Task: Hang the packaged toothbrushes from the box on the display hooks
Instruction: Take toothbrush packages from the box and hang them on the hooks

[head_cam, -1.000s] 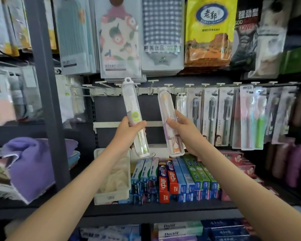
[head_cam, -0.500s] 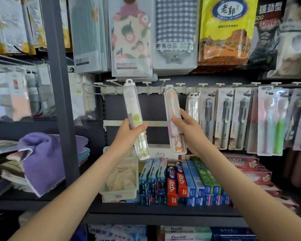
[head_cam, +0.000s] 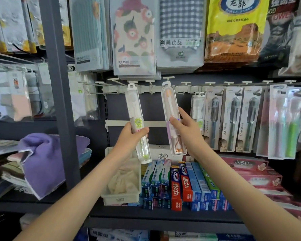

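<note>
Both forearms reach up toward the rail (head_cam: pixel 147 89). Left hand (head_cam: pixel 129 139) below the rail, fingers and thumb wrapped round the lower half of the white pack (head_cam: pixel 133 105), firm grip. The pack is near upright, top leaning slightly left, its hang tab up at rail level by a hook (head_cam: pixel 132 82); cannot tell if the tab is on the hook. Right hand (head_cam: pixel 187 134) also below the rail, just right of the left hand, thumb on the front and fingers behind the orange pack (head_cam: pixel 170 108), pinching it around mid-length. That pack is also near upright, top tilted left, its top edge touching rail level under another hook; whether it is threaded I cannot tell. The two packs are side by side, apart, not touching. Well below the rail, on the shelf: white tray (head_cam: pixel 120 199) under my left hand with pale soft stuff in it, and a row of toothpaste boxes (head_cam: pixel 182 185) standing on end under my right hand. Below and left of the rail, past the grey post (head_cam: pixel 57 84), a folded purple towel (head_cam: pixel 42 162). On the right stretch of the rail, hung packs (head_cam: pixel 233 119) of toothbrushes fill the hooks in a row, starting just right of my right hand. The left stretch of the rail has bare hooks. Above the rail, hanging cloth packs (head_cam: pixel 134 37) and a yellow bag (head_cam: pixel 233 30) further right.
</note>
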`<state>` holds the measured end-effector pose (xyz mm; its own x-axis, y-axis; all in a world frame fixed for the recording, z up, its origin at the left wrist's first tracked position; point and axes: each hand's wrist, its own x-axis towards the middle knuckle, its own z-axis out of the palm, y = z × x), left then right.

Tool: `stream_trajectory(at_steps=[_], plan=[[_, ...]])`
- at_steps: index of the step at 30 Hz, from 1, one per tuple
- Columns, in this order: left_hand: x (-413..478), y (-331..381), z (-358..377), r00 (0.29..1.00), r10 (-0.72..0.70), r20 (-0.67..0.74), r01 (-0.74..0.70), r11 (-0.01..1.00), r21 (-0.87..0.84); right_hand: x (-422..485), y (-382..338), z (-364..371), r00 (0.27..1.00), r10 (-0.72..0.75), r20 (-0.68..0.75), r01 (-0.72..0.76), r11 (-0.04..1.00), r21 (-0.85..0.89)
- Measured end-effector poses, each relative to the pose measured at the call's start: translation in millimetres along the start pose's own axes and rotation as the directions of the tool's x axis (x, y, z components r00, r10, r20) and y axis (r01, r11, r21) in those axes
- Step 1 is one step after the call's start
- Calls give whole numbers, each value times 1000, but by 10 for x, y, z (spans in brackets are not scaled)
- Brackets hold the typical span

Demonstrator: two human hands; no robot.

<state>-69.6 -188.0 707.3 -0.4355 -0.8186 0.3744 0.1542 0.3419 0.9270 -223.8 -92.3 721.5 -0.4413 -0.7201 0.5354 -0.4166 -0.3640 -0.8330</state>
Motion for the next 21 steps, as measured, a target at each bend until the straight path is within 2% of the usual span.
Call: stream_trajectory(at_steps=[9,16,21], plan=[[20,-53,-93,1000,2,4,-2,1000,5,-8,18,97,981,4,-194,-15,998,-56],[-50,-163,-145,994,-23,108,18,999,50,39,-29,72,958,8,-288,-30,997,-74],[-41,-158,-64,992,-22,127,13,998,69,107,-2,93,963,20,-268,-57,989,-134]])
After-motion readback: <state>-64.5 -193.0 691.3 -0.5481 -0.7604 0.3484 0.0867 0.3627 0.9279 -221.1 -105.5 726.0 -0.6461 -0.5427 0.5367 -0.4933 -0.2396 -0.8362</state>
